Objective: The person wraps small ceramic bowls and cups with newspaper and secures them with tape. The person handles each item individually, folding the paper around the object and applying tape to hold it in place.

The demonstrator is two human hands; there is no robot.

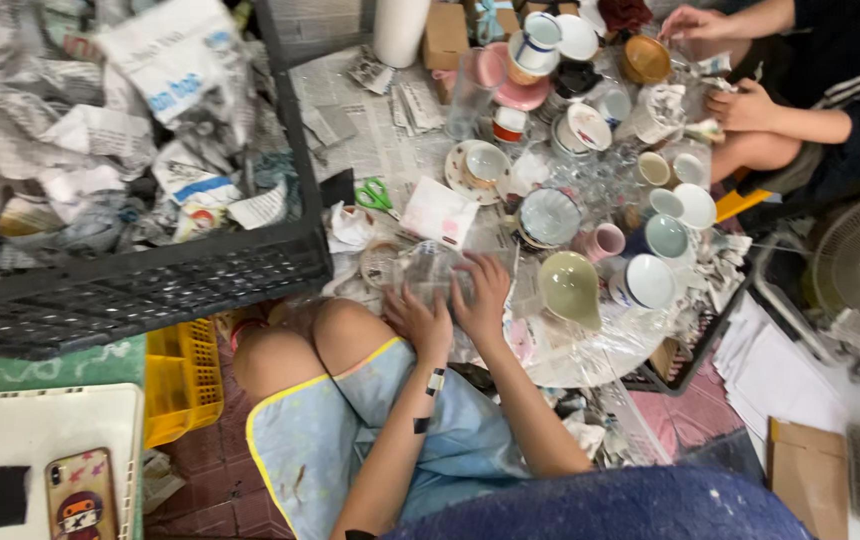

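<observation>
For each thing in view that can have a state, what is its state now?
left hand: open, resting on the clear glass item
right hand: open, resting on the same item
clear glass item: lying on newspaper, between both hands
green scissors: closed, lying flat
black crate: full of crumpled newspaper
phone: face down

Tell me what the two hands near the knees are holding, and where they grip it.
Both the left hand and right hand rest on a clear glass or plastic-wrapped item, grip along its near side; exactly what it is cannot be told.
</observation>
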